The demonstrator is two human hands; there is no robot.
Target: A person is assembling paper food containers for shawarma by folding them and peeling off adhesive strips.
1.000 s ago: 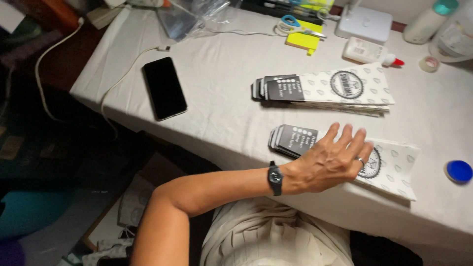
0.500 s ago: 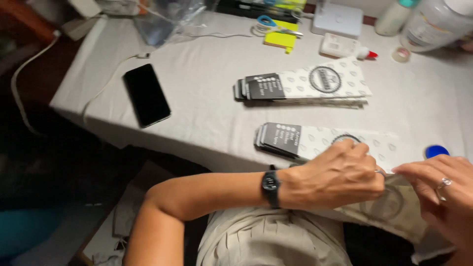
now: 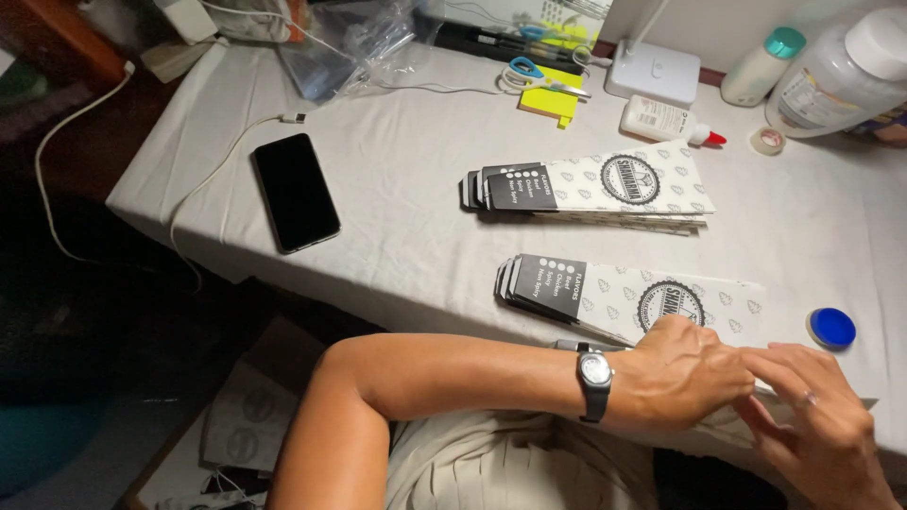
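Observation:
My left hand (image 3: 690, 373), with a black wristwatch (image 3: 595, 373) on its wrist, reaches across my body. Its fingers curl over the front edge of the near stack of patterned paper sleeves (image 3: 614, 297) at the table's front edge. My right hand (image 3: 817, 416), wearing a ring, meets it from the right, and its fingers pinch the same top sleeve beside the left knuckles. The sleeve's gripped part is mostly hidden under both hands. A second stack of the same sleeves (image 3: 605, 184) lies farther back, untouched.
On the white tablecloth (image 3: 406, 236) a black phone (image 3: 295, 192) lies at left beside a white cable (image 3: 227, 151). A blue cap (image 3: 832, 328) sits right of the near stack. Scissors (image 3: 539, 76), yellow notes (image 3: 548, 102), a glue bottle (image 3: 661, 121), a tape roll (image 3: 767, 141) and a large white bottle (image 3: 841, 76) line the back.
My left hand went from lying flat on the near stack to curling over its front edge. My right hand came in from the right and joined it on a sleeve.

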